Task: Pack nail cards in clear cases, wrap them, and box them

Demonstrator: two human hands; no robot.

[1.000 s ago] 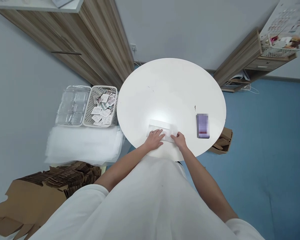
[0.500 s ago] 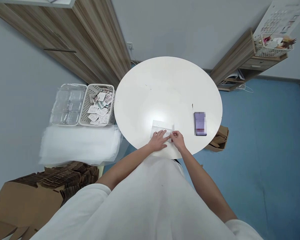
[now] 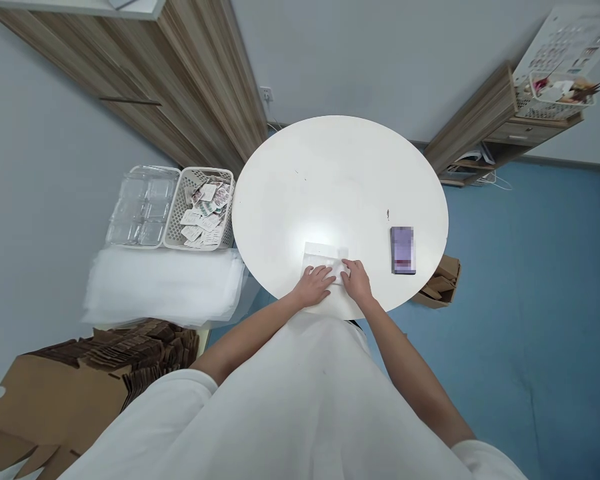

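Note:
A small white, partly see-through sheet or packet (image 3: 321,251) lies flat near the front edge of the round white table (image 3: 340,180). My left hand (image 3: 314,285) rests on its lower left part with the fingers spread. At its right edge is my right hand (image 3: 356,280), thumb and forefinger a little apart and touching the packet. What lies under the fingers is too small to make out. To the right, a purple box-like item (image 3: 403,250), blurred by pixels, lies on the table.
Left of the table stand a white basket of printed cards (image 3: 173,220), a tray of clear plastic boxes (image 3: 143,207) and a stack of translucent sheets (image 3: 165,285). Folded cardboard (image 3: 55,400) is at the lower left. A cardboard box (image 3: 437,283) sits on the floor at right.
My right hand has loosened from a pinch, its thumb and forefinger now apart at the packet's edge. My left hand has shifted slightly left and its fingers still lie on the packet.

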